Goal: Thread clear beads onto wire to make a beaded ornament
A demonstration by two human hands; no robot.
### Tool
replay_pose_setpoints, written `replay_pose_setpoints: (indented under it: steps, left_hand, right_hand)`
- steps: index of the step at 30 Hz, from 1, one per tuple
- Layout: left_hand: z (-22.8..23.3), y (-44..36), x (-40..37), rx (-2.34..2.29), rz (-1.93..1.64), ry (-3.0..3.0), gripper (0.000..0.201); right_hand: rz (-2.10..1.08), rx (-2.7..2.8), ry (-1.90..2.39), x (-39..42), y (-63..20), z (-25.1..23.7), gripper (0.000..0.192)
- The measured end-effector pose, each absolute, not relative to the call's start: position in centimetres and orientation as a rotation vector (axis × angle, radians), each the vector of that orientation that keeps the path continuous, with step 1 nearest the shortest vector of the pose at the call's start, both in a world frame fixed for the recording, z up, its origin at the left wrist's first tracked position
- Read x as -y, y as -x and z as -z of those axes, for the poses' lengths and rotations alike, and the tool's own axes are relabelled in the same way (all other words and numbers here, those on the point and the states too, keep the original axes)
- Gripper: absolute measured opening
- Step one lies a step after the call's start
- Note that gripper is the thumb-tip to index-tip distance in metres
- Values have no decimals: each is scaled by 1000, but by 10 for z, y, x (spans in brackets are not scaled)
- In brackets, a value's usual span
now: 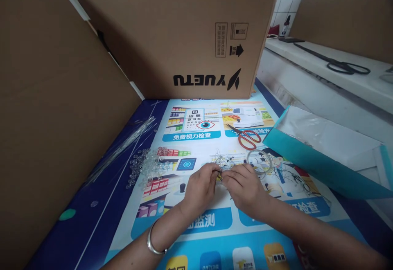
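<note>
My left hand [201, 186] and my right hand [245, 186] meet fingertip to fingertip over the printed sheet, both closed in a pinch. Between them is a small bit of thin wire [220, 175], mostly hidden by the fingers. Just beyond the fingertips spreads a loose tangle of fine wires [224, 159]; whether it joins the held piece I cannot tell. A clear round coil or roll [259, 162] lies past my right hand. Beyond it rest scissors with red handles [249, 139], blades apart. Many clear beads [147, 167] are heaped to the left of my left hand.
A bundle of straight thin strands [123, 147] lies at the left. Cardboard panels [184, 37] stand behind and left. A teal box [319, 159] with a white lining sits at the right, near more tangled wires [294, 180]. Large black scissors [337, 63] lie on a ledge.
</note>
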State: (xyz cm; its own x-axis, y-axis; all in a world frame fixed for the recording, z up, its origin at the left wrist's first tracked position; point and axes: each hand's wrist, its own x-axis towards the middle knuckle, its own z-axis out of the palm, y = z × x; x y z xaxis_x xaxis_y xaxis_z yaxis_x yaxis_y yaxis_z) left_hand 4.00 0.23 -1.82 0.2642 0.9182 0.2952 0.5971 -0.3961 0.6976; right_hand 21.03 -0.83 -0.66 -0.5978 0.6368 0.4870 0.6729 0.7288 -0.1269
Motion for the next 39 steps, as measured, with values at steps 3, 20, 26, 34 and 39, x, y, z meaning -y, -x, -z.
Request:
replay_pose_setpoints:
  steps: [3,20,26,34,39]
  left_hand:
    - [14,-42,-3,-1451,-919,-1955,14]
    - [7,-42,-7,-1410,-831,-1876,17]
    - [6,-42,-8,-1367,-753,-1962,20]
    - [8,-42,-12,-1253,-853,-1731,17]
    - [9,-40,-12,-1254,-828,-1588,19]
  right_hand:
    - [34,2394,956,8,-211,5,14]
    - [-382,2047,1142,3,-200,-7,11]
    - [-384,2050,1324,-3,-201,-13,13]
    - [-242,2106,1240,-10,-202,-6,12]
    - [-192,2113,1129,-8,-205,-2,14]
